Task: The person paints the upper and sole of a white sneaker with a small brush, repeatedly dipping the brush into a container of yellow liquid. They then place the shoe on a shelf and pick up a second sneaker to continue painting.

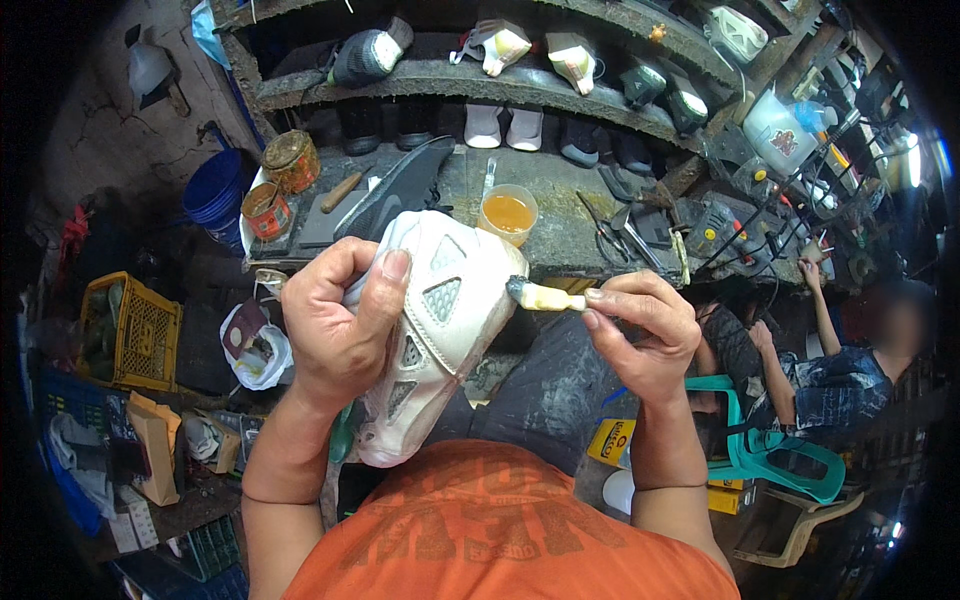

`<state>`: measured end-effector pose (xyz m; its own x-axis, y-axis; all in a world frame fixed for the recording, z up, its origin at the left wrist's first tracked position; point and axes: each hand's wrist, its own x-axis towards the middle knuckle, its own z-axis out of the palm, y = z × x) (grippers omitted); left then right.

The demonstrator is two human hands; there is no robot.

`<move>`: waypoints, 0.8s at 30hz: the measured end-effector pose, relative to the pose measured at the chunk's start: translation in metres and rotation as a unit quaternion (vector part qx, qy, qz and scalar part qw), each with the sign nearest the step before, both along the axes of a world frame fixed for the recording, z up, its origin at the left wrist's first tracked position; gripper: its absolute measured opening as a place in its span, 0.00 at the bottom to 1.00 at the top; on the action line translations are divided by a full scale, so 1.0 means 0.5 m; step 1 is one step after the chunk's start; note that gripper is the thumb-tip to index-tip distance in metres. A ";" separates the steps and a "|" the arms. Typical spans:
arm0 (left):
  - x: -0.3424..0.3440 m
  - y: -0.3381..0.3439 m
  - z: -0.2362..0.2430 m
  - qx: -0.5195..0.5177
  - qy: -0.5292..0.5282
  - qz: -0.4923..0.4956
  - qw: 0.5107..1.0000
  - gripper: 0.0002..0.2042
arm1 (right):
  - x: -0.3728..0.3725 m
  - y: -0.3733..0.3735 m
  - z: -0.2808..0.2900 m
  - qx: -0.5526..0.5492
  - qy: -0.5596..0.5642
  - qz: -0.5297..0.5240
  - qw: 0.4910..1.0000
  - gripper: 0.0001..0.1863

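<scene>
My left hand (335, 310) is closed around a white sneaker (450, 320) with perforated triangular panels, its thumb over the side of the upper. The shoe is held at an angle above my lap. My right hand (645, 330) pinches the pale handle of a small brush (550, 298), whose dark bristles touch the rim of the sneaker along its upper right side. A clear cup of amber liquid (507, 213) stands on the workbench (570, 240) just beyond the shoe, beside a thin pale utensil (490, 172).
Cans (290, 162), a dark sole (420, 160) and hand tools (625, 235) lie on the bench below shelves (420, 85) of shoes. A blue bucket (212, 195) and yellow crate (135, 330) are at left. Another person (840, 385) sits at right near a teal plastic chair (770, 465).
</scene>
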<state>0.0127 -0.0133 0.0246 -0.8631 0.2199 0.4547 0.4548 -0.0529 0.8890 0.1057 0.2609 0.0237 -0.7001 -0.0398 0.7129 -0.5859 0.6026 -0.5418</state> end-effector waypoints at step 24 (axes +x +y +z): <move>-0.022 0.013 -0.018 0.019 -0.080 -0.021 0.996 0.12 | 0.006 -0.020 -0.013 0.085 0.020 0.001 0.996 0.16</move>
